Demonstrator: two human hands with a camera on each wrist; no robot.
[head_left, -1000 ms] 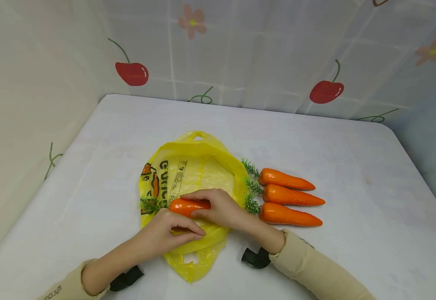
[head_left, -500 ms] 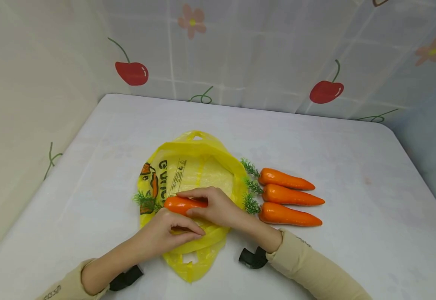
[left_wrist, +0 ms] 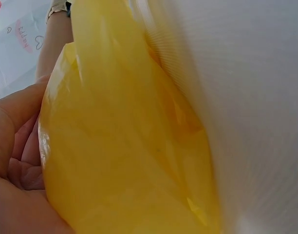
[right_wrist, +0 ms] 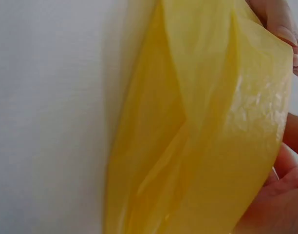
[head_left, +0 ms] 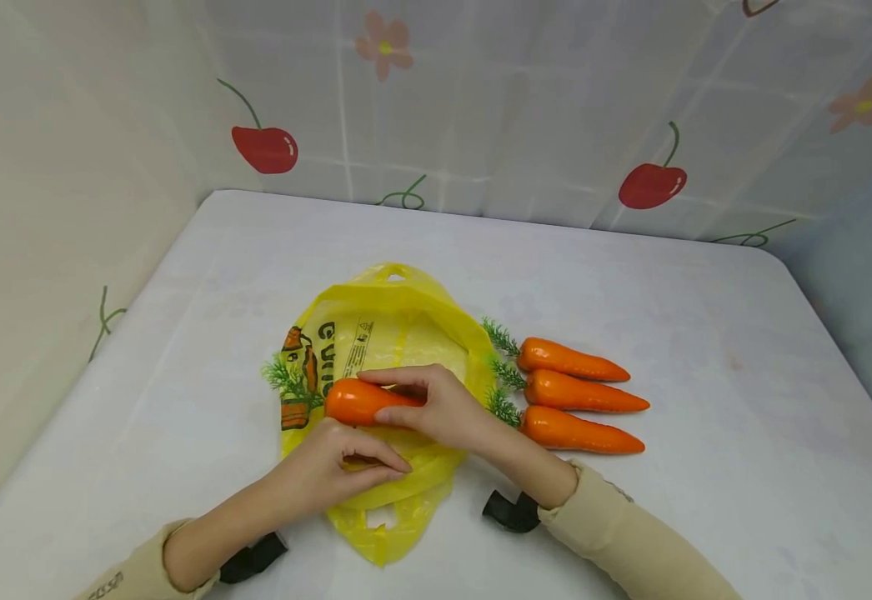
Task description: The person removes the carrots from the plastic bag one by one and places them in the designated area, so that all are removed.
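Note:
A yellow plastic bag (head_left: 421, 492) lies spread on the table with its mouth held wide. My left hand (head_left: 331, 462) pinches the near rim between thumb and index finger; the right wrist view also catches those fingertips (right_wrist: 288, 36) on the plastic. Over the mouth, my right hand (head_left: 436, 408) grips an orange carrot (head_left: 349, 402) round its body, thumb on the near side. The carrot's leafy green top (head_left: 282, 375) points left, across the bag's printed side. Its tapered tip is hidden by the right hand. In the left wrist view, yellow plastic (left_wrist: 120, 136) covers much of the scene.
Three more carrots, a far one (head_left: 571, 359), a middle one (head_left: 586, 391) and a near one (head_left: 578, 430), lie side by side right of the bag, leaves toward it. Black wrist devices, left (head_left: 252, 560) and right (head_left: 511, 512), sit under the wrists. A cherry-printed curtain (head_left: 481, 108) hangs behind the table.
The held carrot has moved left and slightly up, its leaves now reaching past the bag's left side. My right hand has risen a little with it. The left hand stays still.

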